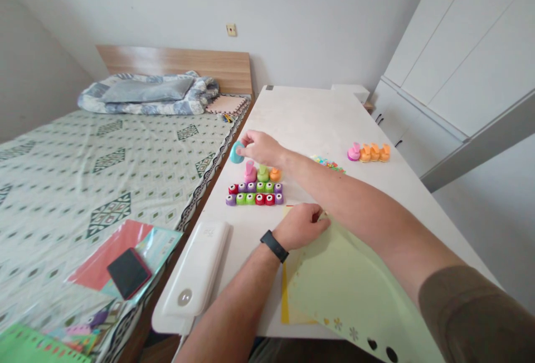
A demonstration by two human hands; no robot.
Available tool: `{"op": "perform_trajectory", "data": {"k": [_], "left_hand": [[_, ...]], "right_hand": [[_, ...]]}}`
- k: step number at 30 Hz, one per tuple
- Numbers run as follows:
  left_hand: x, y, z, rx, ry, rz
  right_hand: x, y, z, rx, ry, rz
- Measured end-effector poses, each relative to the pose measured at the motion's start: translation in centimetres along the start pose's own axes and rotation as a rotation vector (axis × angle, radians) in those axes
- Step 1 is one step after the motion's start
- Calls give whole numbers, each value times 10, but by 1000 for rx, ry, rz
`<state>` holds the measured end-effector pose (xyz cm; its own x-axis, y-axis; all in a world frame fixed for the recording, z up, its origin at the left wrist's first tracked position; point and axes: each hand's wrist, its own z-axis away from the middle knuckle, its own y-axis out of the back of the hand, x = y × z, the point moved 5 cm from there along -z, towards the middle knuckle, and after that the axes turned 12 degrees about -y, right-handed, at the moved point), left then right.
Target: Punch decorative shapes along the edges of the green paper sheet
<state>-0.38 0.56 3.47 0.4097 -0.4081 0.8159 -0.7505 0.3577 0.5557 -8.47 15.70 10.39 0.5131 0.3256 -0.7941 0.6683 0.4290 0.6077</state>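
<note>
My right hand (262,149) reaches across above my left arm and pinches a light blue craft punch (236,153) over the left edge of the table. Just below it, pink (250,172), green (263,173) and orange (275,174) punches stand in a row. Two rows of smaller punches (254,198) in red, purple and green sit in front of them. My left hand (303,224), with a black wristband, has its fingers closed on the upper edge of a pale green sheet of paper (351,279). Holes in flower and other shapes run along the sheet's near edge.
A yellow sheet (285,296) lies under the green one. Small paper cutouts (328,163) are heaped beyond my right forearm. One pink and several orange punches (375,153) stand at the right. A white device (194,274) lies at the left edge, beside a bed (159,140) with a phone (129,273).
</note>
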Motion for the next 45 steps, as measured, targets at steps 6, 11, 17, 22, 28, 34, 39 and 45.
{"op": "perform_trajectory", "data": {"k": [6, 11, 17, 22, 28, 34, 39, 45], "left_hand": [[3, 2, 0, -17, 19, 2], [2, 2, 0, -2, 32, 7], [-5, 3, -1, 15, 56, 2], [-8, 3, -2, 19, 77, 33], [-13, 4, -2, 55, 103, 67], [-14, 5, -2, 75, 113, 86], [-14, 3, -2, 68, 121, 83], [-15, 2, -3, 66, 114, 74]], "right_hand": [[34, 63, 68, -100, -80, -761], [81, 96, 139, -117, -206, -1007], [138, 118, 194, -10, -346, -1080], [165, 117, 216, -6, -349, -1156], [177, 111, 227, -9, -299, -1021], [186, 112, 233, 38, -333, -952], [186, 115, 236, 44, -324, -933], [184, 111, 238, 26, -335, -864]]}}
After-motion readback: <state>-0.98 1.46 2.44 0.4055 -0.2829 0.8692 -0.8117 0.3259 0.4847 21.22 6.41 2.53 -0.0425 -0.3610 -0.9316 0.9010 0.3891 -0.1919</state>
